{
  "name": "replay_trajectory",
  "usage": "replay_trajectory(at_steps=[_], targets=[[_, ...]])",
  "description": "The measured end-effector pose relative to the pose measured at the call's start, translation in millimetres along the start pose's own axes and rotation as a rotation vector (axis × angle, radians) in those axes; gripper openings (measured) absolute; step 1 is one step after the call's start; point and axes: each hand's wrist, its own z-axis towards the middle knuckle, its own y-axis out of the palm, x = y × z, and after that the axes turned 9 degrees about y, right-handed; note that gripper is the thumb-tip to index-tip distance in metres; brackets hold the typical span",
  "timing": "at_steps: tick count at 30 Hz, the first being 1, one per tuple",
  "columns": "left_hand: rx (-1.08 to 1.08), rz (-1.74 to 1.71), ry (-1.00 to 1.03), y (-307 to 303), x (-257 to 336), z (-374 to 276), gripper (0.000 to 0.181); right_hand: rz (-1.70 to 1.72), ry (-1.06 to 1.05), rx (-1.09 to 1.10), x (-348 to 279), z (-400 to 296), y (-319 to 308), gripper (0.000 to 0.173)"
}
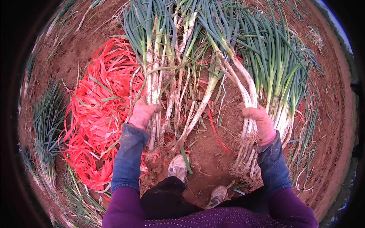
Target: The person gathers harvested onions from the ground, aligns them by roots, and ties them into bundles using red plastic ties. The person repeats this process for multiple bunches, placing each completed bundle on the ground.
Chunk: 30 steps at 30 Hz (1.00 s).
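Observation:
Wearing a pink glove, my left hand [145, 112] grips the white stems of some long green onions [154, 77], whose green tops point away from me. On the right, my right hand [259, 121], also in a pink glove, is closed around a few soil-marked green onion stalks [242, 69] just above their roots. A thick bundle of green onions [281, 79] lies directly beside and beyond that hand. Loose green onions [202, 104] lie on the soil between my hands. Their tops overlap at the far side. My fingertips are partly hidden behind the stems.
A big tangled heap of red plastic strips [99, 122] lies left of my left arm. One red strip [216, 131] runs across the brown soil [212, 162] between my hands. A tied green onion bundle [47, 134] lies at far left. My shoes [179, 166] stand close below the onions.

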Motion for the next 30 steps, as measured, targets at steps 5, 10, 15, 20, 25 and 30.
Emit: replay_trajectory(at_steps=[5,10,15,20,25,30], targets=[[-0.078,-0.420,0.037,-6,96,-44,0.059,-0.130,-0.142,-0.025,-11,-14,59,0.037],[-0.039,-0.509,-0.054,-6,25,-46,0.055,0.186,0.271,-0.254,131,70,91,0.053],[-0.106,-0.502,-0.065,6,18,-45,0.049,0.617,0.538,-0.442,208,99,110,0.040],[-0.010,-0.494,-0.184,16,27,-52,0.046,0.220,0.338,-0.469,202,101,130,0.056],[-0.086,-0.455,-0.351,9,14,-50,0.052,0.058,0.201,-0.342,166,80,108,0.049],[-0.109,-0.260,-0.188,49,4,-60,0.044,0.063,0.179,-0.284,167,70,112,0.044]])
